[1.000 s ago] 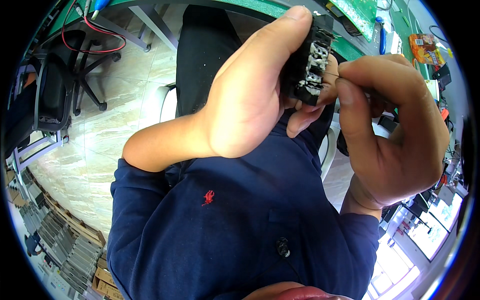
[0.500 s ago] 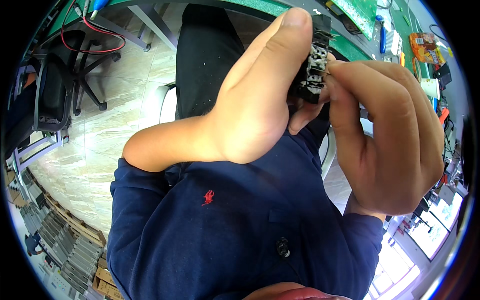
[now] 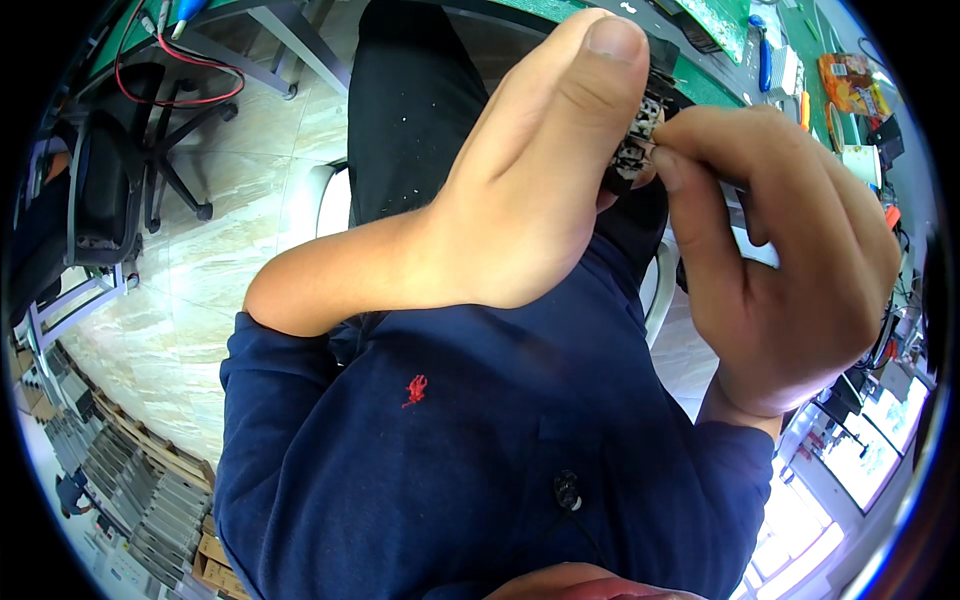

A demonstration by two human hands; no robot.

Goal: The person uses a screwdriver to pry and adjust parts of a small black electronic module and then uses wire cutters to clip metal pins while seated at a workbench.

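Observation:
A small black block with white and metallic parts along its side [image 3: 634, 150] is gripped in my left hand [image 3: 530, 190], above my lap near the table edge. My left thumb lies along the block and hides much of it; the fingers beneath are mostly covered. On the block's right side, the thumb and index finger of my right hand [image 3: 790, 230] are pinched together against the white and metallic part. Whatever sits between those right fingertips is too small to make out.
On the green-topped table [image 3: 720, 80] ahead lie a green circuit board [image 3: 722, 22], a blue-handled tool [image 3: 765, 65], an orange snack bag [image 3: 850, 85] and a white cup [image 3: 861, 163]. A black chair [image 3: 105, 180] and red and black leads [image 3: 205, 98] are at the left.
My left hand has turned and shifted slightly right with the block, so less of it shows. My right hand has tilted a little outward, its fingertips still at the block.

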